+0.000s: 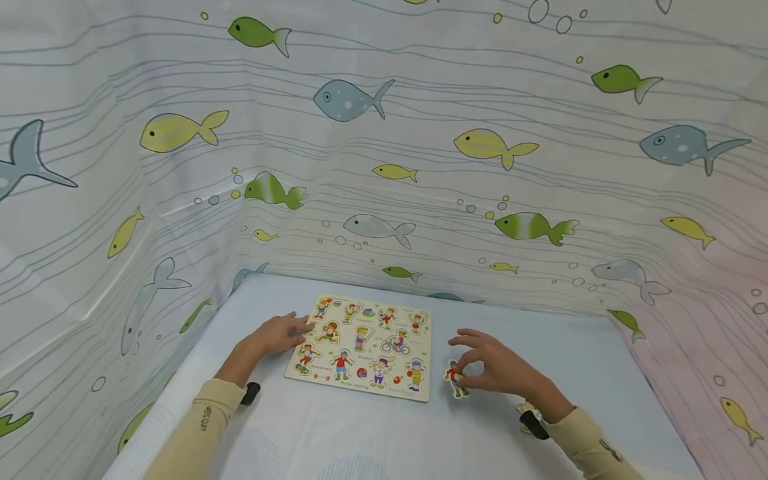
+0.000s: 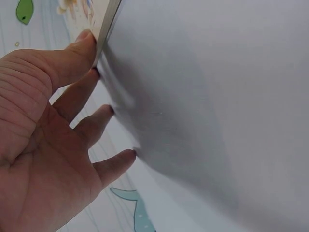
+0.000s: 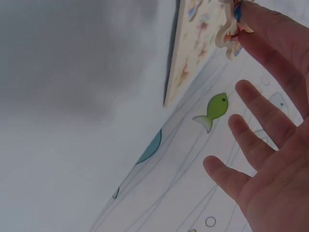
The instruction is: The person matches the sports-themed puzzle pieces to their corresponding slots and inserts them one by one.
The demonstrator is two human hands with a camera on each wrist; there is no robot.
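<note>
A wooden puzzle board with several cartoon sports figures lies on the table. Beside its left edge is my left hand, fingers spread and fairly straight. In the left wrist view the thumb and index fingertip of this hand meet the board's edge, while the other fingertips rest on the tabletop. To the right of the board, my right hand pinches a puzzle piece shaped like a figure between thumb and index finger. The piece shows at the top of the right wrist view, the remaining fingers spread apart.
More puzzle pieces lie beneath the right wrist, partly hidden by its dark wrist camera. A fish-print curtain rises behind and along both sides of the pale table.
</note>
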